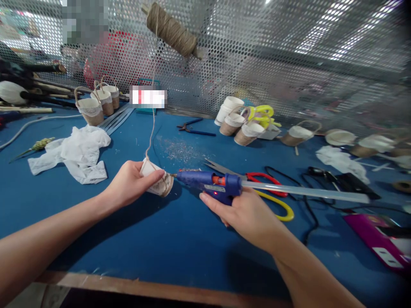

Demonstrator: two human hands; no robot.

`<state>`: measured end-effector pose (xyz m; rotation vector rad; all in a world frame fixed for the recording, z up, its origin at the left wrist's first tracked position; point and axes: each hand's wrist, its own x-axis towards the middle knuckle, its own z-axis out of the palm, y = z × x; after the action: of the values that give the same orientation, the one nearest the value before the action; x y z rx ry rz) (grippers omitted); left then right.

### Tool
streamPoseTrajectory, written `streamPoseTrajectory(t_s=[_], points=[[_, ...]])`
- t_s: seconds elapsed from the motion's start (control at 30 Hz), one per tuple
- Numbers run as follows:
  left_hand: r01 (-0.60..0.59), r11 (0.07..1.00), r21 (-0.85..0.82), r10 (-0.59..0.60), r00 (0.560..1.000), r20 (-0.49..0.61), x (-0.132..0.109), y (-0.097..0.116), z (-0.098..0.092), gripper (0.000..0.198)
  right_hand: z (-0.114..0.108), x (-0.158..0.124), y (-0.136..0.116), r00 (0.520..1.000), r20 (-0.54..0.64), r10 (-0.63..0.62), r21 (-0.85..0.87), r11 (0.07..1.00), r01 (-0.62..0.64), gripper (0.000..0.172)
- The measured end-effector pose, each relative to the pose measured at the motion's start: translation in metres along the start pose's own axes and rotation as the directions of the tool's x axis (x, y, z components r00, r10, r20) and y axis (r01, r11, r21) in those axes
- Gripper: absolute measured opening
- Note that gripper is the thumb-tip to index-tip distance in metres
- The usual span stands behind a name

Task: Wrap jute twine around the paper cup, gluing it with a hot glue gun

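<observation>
My left hand (133,182) is closed around a small white paper cup (154,179), tilted on its side above the blue tabletop. A thin string (152,128) runs from the cup up to a spool of brown twine (171,30) hung on the mesh. In my right hand (245,209) is a blue hot glue gun (208,182), with a long clear glue stick (308,192) out of its back. Its nozzle tip points left, right at the cup's edge; whether they touch I cannot tell. Red and yellow-handled scissors (268,182) lie behind my right hand.
White lace fabric (77,149) lies at left, near several small handled cups (91,112). Blue-handled pliers (196,128) rest toward the back. More cups (248,133) stand at back right. A black cord (310,214) and a purple box (374,241) are at right. Perforated metal mesh (257,64) closes the back.
</observation>
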<state>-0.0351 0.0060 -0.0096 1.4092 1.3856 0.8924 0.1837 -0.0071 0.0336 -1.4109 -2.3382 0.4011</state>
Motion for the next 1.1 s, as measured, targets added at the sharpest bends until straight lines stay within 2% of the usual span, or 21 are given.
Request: streamPoseTrajectory(t_s=[0.53,0.83,1.1], points=[[-0.005,1.000,0.026,0.005,1.000,-0.009,0.0005,0.0019,0.0009,0.034,-0.0003,-0.0066,-0.0002,0.999,-0.035,-0.006,-0.029,1.000,0.005,0.012],[-0.001,1.000,0.012,0.001,1.000,-0.015,0.0002,0.0030,0.0001,0.033,0.0015,-0.0035,0.0009,1.000,-0.012,-0.007,-0.010,1.000,0.007,0.015],[0.003,0.999,0.033,-0.002,1.000,-0.021,-0.0002,0.0030,0.0002,0.034,0.0018,-0.0073,0.0015,0.993,-0.057,-0.107,-0.075,0.992,0.103,0.015]])
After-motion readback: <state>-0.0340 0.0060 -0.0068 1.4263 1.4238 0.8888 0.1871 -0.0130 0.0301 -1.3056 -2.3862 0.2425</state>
